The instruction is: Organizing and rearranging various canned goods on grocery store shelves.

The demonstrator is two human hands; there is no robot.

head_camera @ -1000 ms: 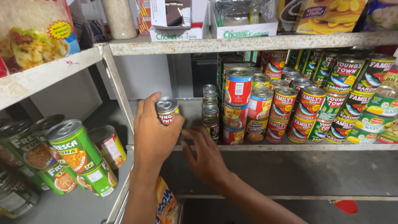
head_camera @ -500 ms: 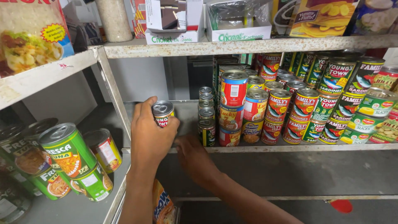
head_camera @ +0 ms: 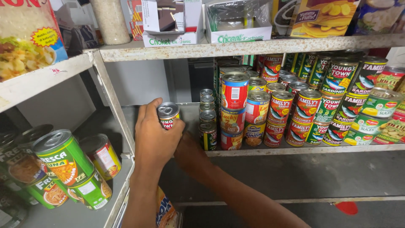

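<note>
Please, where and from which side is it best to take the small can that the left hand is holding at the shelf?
Probably by its round side wall, below the lid. The small can stands upright, and the left hand wraps it from the front-left, fingers curled around the body. The stacked cans close the right side, so the open front-left looks easiest.

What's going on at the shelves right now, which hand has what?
The person's left hand grips a small can with a pull-tab lid, held upright just above the middle shelf. The right hand reaches in low behind it, mostly hidden, so what it touches cannot be told. To the right stand a stack of small dark cans and rows of stacked sardine cans. Green tuna cans lie tipped on the left shelf.
</note>
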